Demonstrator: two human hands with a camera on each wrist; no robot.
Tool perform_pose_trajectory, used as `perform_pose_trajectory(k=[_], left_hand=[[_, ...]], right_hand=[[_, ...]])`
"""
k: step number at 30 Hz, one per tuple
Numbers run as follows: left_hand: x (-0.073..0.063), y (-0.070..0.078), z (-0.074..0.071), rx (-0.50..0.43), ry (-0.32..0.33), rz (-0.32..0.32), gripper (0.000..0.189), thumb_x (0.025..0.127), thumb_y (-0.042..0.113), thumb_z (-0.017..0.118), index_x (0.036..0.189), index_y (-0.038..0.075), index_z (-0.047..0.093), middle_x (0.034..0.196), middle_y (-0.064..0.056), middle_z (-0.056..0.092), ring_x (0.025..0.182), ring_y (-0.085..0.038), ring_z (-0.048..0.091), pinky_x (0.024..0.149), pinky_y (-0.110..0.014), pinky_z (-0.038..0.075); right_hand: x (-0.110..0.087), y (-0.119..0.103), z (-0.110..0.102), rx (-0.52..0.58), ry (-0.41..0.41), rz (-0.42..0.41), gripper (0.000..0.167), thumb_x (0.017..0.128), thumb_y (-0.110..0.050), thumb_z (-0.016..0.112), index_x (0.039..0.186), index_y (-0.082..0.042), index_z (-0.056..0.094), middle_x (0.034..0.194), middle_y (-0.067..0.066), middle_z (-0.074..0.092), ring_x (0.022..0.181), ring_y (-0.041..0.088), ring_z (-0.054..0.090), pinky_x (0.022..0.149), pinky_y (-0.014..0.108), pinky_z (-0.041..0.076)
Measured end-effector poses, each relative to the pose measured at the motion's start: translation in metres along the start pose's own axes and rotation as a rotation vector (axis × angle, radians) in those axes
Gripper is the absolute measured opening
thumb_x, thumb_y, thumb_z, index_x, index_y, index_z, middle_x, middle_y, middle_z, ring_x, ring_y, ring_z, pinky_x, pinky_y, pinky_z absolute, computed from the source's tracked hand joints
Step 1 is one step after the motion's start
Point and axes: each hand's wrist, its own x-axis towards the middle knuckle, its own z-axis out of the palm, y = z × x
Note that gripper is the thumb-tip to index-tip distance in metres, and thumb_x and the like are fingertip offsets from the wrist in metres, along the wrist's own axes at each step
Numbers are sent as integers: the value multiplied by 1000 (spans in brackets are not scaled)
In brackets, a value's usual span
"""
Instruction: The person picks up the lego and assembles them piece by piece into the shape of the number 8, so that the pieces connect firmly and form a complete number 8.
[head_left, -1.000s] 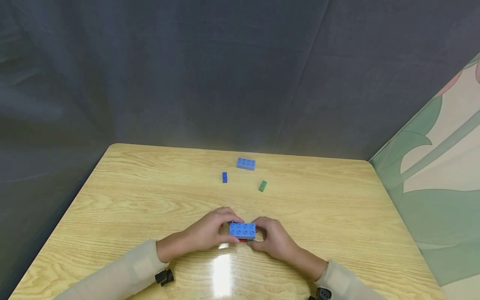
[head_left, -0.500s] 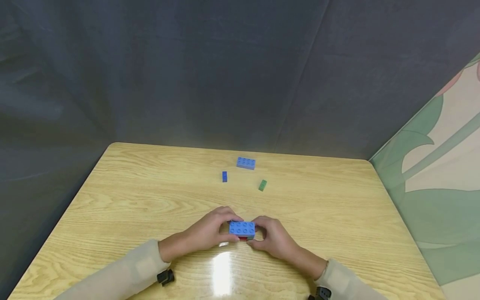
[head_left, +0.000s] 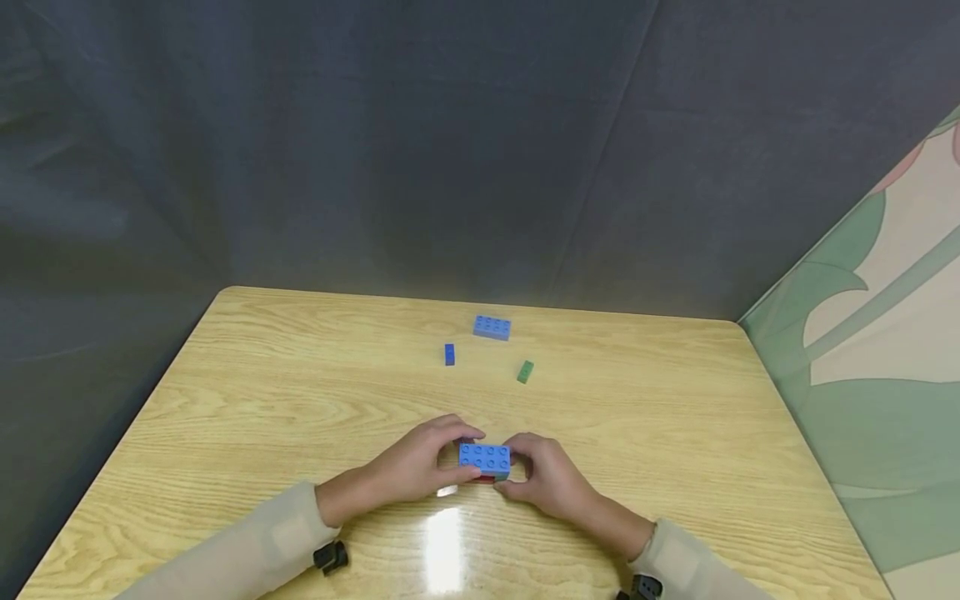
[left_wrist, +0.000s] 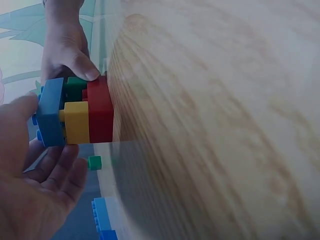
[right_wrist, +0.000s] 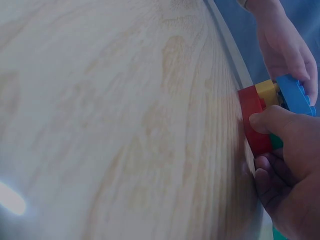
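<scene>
A small stack of toy building bricks stands near the front of the table, between both hands. At its bottom lies a long red brick (left_wrist: 101, 114), with a yellow brick (left_wrist: 77, 123) and a green brick (left_wrist: 75, 89) side by side on it. Over these sits a studded blue brick (head_left: 484, 456); a narrow gap with a stud in it shows between blue and yellow in the left wrist view. My left hand (head_left: 420, 461) holds the blue brick's left end between thumb and fingers. Opposite, my right hand (head_left: 551, 479) pinches the red brick's right end, its thumb (right_wrist: 270, 120) on the near side.
Farther back on the wooden table (head_left: 300, 375) lie another long blue brick (head_left: 492, 327), a small dark blue brick (head_left: 449, 355) and a small green brick (head_left: 525, 372). A dark curtain (head_left: 450, 167) hangs behind the table's far edge.
My left thumb has shifted slightly up and right over the blue brick's near side, and the left fingertips at its far side moved a little. The right hand keeps its place.
</scene>
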Motion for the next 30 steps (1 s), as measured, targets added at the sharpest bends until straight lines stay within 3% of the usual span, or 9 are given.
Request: perform_pose_trajectory(k=[7, 14, 21, 30], left_hand=[[-1, 0, 2, -36, 48, 5, 30, 94, 29, 76, 120, 18, 69, 115, 9, 65, 104, -7, 60, 91, -33, 53], [1, 1, 4, -54, 66, -6, 27, 92, 24, 78, 117, 16, 72, 106, 9, 65, 86, -18, 59, 73, -26, 49], [2, 1, 2, -86, 47, 8, 27, 92, 25, 79, 114, 12, 73, 103, 7, 65, 88, -16, 59, 77, -30, 52], [5, 1, 1, -86, 2, -28, 25, 92, 23, 79, 113, 12, 73, 102, 9, 64, 89, -13, 59, 79, -28, 51]], right_hand=[[0, 0, 0, 8, -3, 4, 26, 79, -8, 88, 100, -8, 73, 93, -3, 68, 70, 7, 50, 59, 21, 45], [0, 1, 0, 5, -4, -6, 24, 80, -10, 88, 99, -10, 74, 93, -4, 68, 69, 7, 49, 58, 21, 44], [0, 2, 1, 12, -4, -11, 24, 80, -10, 88, 100, -9, 74, 95, -4, 69, 71, 6, 50, 60, 21, 45], [1, 2, 1, -1, -2, 1, 26, 79, -7, 87, 100, -11, 74, 93, -6, 67, 70, 8, 50, 59, 21, 45]])
